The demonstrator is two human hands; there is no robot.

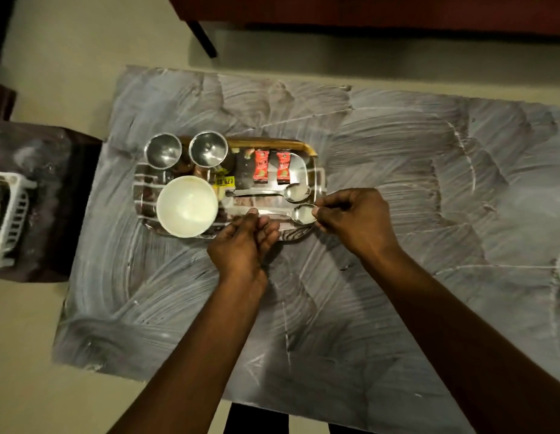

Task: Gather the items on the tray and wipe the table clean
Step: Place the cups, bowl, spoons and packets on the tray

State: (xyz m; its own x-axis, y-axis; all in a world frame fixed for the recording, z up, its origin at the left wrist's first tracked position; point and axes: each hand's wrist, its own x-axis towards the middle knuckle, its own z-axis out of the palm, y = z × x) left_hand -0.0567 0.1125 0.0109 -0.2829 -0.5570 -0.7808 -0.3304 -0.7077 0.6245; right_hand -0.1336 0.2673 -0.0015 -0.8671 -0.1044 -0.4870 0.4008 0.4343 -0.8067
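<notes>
Right hand [355,222]: fingertips pinched on bowl of near spoon [302,213], which lies along the tray's front edge. Left hand [244,242]: fingers loosely curled, tips at that spoon's handle; whether they grip it, cannot tell. 2nd spoon [295,192] lies just behind, parallel. Tray [313,180], steel, also holds 1 white bowl [187,206] at left, 2 steel cups [163,151] at back left, 2 red sachets [260,166]. Table [397,183] around tray is smeared with white streaks.

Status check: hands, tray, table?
Both hands on near spoon: right hand at bowl end, left hand at handle. Tray loaded. Table streaked white, unwiped.
</notes>
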